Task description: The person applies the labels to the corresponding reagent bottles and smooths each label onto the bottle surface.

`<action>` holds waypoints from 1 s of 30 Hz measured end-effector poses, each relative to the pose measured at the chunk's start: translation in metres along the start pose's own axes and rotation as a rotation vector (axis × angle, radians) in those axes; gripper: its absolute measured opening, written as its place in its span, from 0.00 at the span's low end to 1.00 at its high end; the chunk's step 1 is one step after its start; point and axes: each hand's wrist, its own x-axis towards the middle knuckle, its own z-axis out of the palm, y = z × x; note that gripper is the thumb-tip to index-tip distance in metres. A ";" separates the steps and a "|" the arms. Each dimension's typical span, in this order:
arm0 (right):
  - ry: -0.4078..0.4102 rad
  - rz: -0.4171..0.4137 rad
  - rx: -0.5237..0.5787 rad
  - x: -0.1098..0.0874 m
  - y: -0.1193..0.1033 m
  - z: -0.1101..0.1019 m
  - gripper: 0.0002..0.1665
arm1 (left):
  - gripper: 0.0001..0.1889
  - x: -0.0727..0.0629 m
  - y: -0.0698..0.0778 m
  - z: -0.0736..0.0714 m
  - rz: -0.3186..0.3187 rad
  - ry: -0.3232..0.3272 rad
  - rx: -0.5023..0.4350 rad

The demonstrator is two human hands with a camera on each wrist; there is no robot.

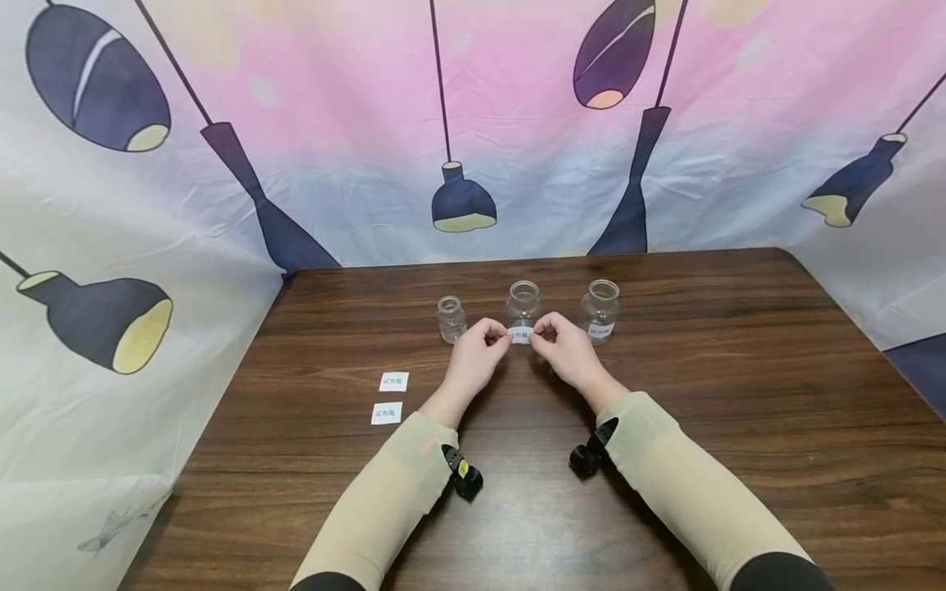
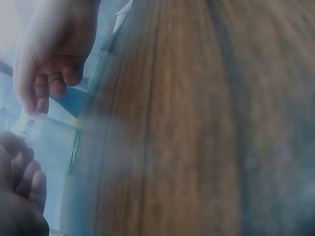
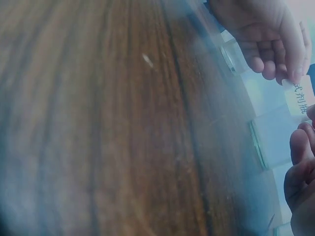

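A white label [image 1: 521, 335] with printed characters is pinched at its left edge by my left hand [image 1: 475, 359] and at its right edge by my right hand [image 1: 571, 353]. It lies across the lower front of a clear glass jar [image 1: 523, 300], the middle one of three. In the right wrist view the same label [image 3: 299, 98] spans between both sets of fingertips. Whether it is stuck to the glass cannot be told. Left of that jar stands a smaller open glass jar [image 1: 451, 318]. To the right, another glass jar [image 1: 602, 302] carries a similar label [image 1: 600, 331] on its front.
Two more printed white labels, one [image 1: 394, 382] behind the other [image 1: 387, 413], lie on the wooden table [image 1: 702, 345] left of my left forearm. A patterned cloth [image 1: 355, 123] hangs behind the table. Black wrist cameras sit on both sleeves.
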 end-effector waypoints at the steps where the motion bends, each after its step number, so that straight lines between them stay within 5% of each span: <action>1: 0.002 0.000 -0.001 0.000 0.000 0.000 0.05 | 0.02 0.000 0.001 0.000 0.001 -0.005 0.007; 30: 0.047 -0.004 -0.103 0.005 0.006 -0.001 0.05 | 0.03 0.010 -0.001 0.007 0.000 -0.034 0.144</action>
